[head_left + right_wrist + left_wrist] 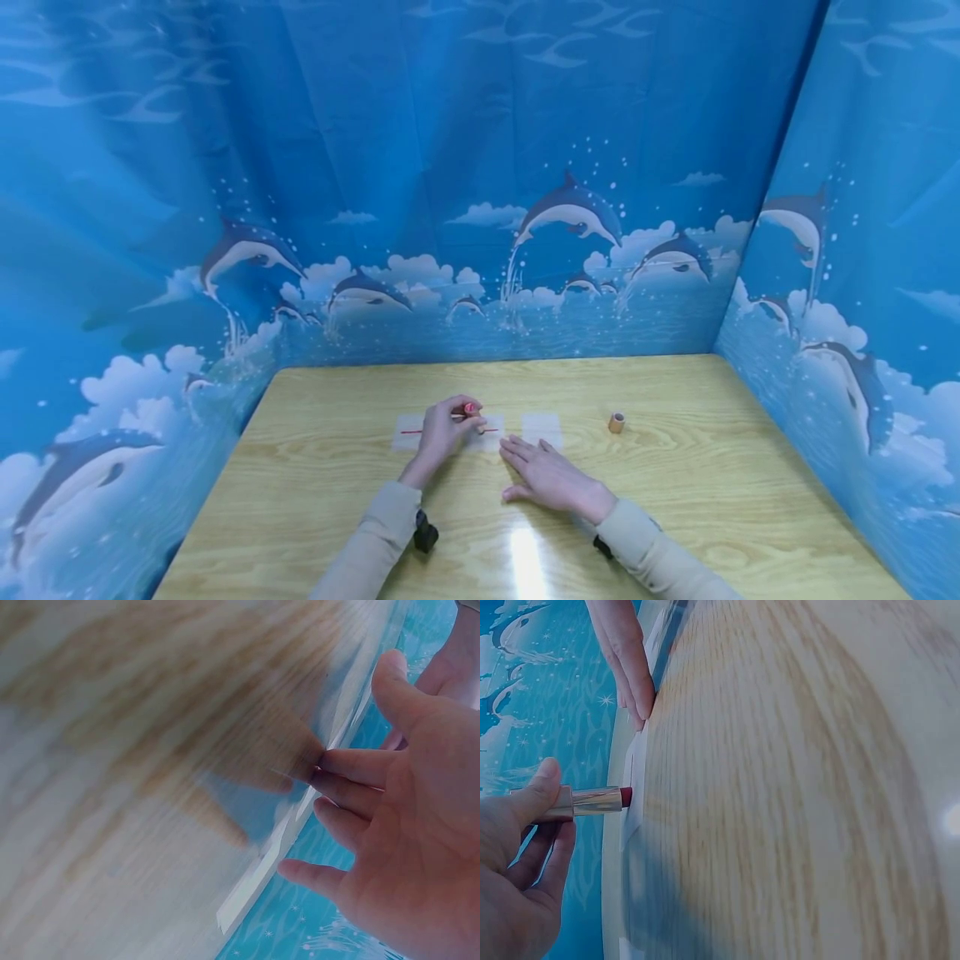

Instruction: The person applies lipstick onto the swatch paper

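Note:
My left hand point(442, 433) pinches a gold-cased lipstick point(592, 801) between thumb and fingers, its red tip pointing down. In the left wrist view that tip meets or nearly meets the white paper point(402, 443). A thin red line point(411, 432) runs across this sheet, partly hidden behind the left hand. My right hand point(555, 479) lies palm down with its fingers extended, fingertips at the right end of the paper. The right wrist view shows those fingers point(352, 761) reaching the sheet's near edge, with nothing held.
A second whitish sheet point(542, 427) lies just right of the first. Farther right, the lipstick's gold cap point(617, 423) stands on the wooden table point(315, 500). Dolphin-printed blue curtains point(450, 167) enclose the table's back and sides.

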Motion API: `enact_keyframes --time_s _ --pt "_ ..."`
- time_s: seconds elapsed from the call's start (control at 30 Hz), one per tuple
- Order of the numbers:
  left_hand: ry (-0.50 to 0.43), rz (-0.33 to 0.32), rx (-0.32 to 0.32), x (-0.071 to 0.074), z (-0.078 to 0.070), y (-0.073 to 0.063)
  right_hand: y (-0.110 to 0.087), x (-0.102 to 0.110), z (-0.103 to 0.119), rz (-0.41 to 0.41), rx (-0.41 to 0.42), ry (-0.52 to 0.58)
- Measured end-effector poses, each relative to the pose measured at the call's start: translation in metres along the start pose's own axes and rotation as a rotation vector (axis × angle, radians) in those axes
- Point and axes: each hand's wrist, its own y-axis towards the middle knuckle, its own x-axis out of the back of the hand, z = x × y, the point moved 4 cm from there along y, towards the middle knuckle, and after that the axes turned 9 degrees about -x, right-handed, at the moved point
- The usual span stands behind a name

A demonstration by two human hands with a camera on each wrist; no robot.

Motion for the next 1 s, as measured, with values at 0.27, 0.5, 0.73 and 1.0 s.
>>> enact_keyframes --time_s 0.27,0.5,0.73,1.0 --pt "0.003 0.001 0.010 0.0033 0.0045 -0.0006 0.0010 -0.0019 -0.0008 -0.002 0.004 -0.003" --pt "0.001 0.005 0.005 0.0061 0.0064 -0.0016 0.0004 -0.0010 0.0008 -0.007 0.006 -0.009" --pt "0.008 -0.003 0.036 0.0085 0.0081 -0.0028 -0.0007 0.0005 0.0020 0.000 0.005 0.002" --pt "0.020 -0.007 0.040 0.0098 0.0078 -0.0036 -0.0001 0.0015 0.0021 0.001 0.007 0.009"
